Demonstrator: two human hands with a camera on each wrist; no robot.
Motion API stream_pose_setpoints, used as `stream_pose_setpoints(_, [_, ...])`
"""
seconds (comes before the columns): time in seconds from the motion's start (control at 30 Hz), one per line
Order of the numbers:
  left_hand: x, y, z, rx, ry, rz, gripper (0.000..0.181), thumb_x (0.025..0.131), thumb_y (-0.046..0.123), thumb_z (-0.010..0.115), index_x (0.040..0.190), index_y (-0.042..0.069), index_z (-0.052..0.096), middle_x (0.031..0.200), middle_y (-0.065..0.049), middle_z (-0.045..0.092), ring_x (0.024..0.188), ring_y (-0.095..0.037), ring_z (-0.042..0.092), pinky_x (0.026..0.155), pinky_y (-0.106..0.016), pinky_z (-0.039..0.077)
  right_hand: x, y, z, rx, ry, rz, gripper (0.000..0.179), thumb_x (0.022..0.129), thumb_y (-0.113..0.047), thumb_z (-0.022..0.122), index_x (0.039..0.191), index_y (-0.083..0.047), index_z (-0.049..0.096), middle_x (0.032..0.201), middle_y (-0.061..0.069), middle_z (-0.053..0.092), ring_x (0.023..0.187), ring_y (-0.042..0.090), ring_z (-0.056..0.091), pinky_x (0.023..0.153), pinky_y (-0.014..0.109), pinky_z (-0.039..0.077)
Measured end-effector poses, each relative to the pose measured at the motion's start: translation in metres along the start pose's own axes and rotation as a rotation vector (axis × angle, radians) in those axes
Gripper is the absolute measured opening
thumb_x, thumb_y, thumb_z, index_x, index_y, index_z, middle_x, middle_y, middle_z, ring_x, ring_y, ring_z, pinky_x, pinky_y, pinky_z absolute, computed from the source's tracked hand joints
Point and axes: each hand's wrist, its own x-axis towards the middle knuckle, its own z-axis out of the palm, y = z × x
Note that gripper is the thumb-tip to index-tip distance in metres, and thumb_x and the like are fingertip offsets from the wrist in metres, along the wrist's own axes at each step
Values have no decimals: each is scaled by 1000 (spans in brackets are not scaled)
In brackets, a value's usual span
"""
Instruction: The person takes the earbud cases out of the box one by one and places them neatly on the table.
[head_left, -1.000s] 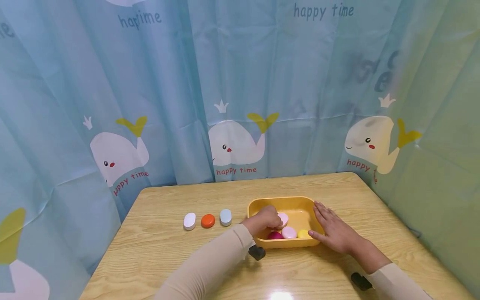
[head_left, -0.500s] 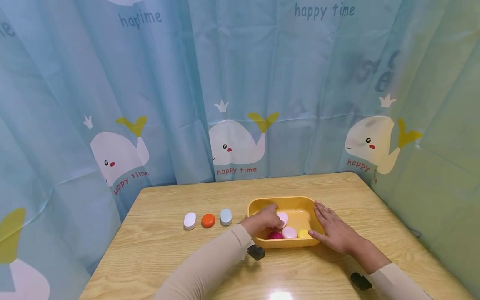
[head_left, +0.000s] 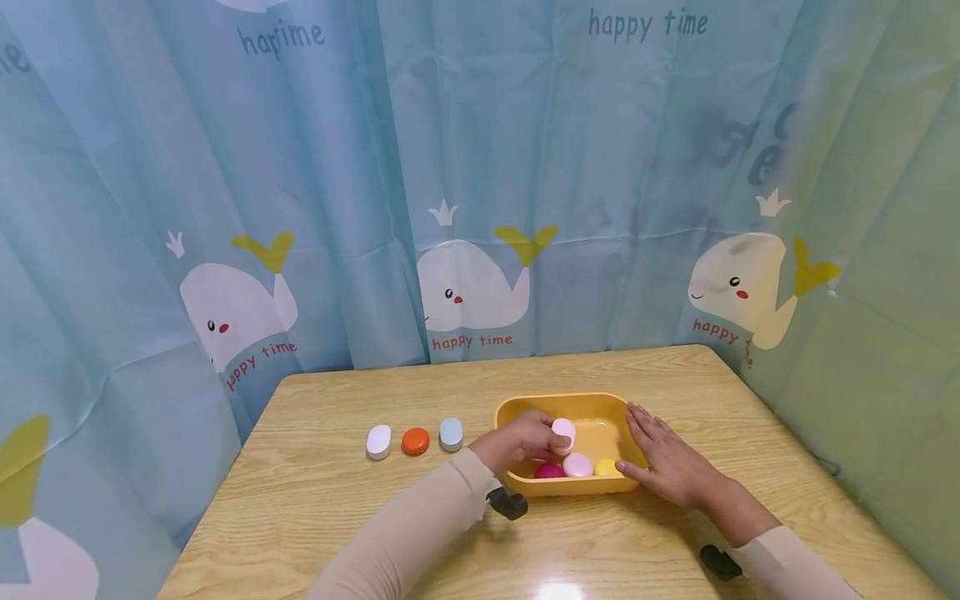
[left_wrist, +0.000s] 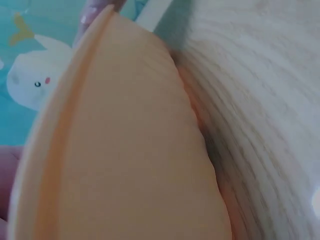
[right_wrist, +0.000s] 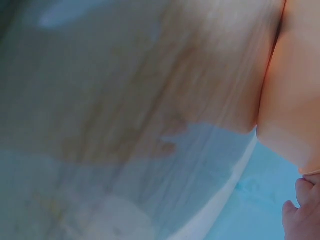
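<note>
My left hand [head_left: 525, 435] pinches a pink block [head_left: 564, 431] inside the tub [head_left: 577, 488], while my right hand [head_left: 673, 460] rests outstretched against its opposite end.

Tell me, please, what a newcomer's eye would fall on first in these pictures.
Probably the yellow tray on the table, where the left hand grips a pink piece and the right hand rests against the tray's right end. Next, the white piece, orange piece and pale blue piece lined up left of it. Behind the table hangs a blue curtain printed with white whales.
</note>
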Motion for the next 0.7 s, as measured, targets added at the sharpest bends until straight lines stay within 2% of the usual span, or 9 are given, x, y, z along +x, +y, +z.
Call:
stream_pose_setpoints(0.3, [-3, 5, -8, -156, -54, 26, 18, 86, -4, 70, 100, -6, 59, 84, -12, 63, 72, -20, 64, 75, -37, 58, 0, -1, -2, 2, 11, -4, 83, 96, -50, 54, 145, 13, 30, 154, 26, 23, 140, 43, 23, 112, 56, 22])
stream_pose_setpoints(0.7, [-11, 7, -22, -219, -48, 40, 24, 85, -4, 71, 103, -6, 55, 89, -13, 63, 74, -19, 66, 81, -42, 56, 0, -1, -3, -2, -25, 6, 84, 97, -51, 52, 146, 12, 28, 155, 25, 20, 141, 42, 21, 111, 57, 21])
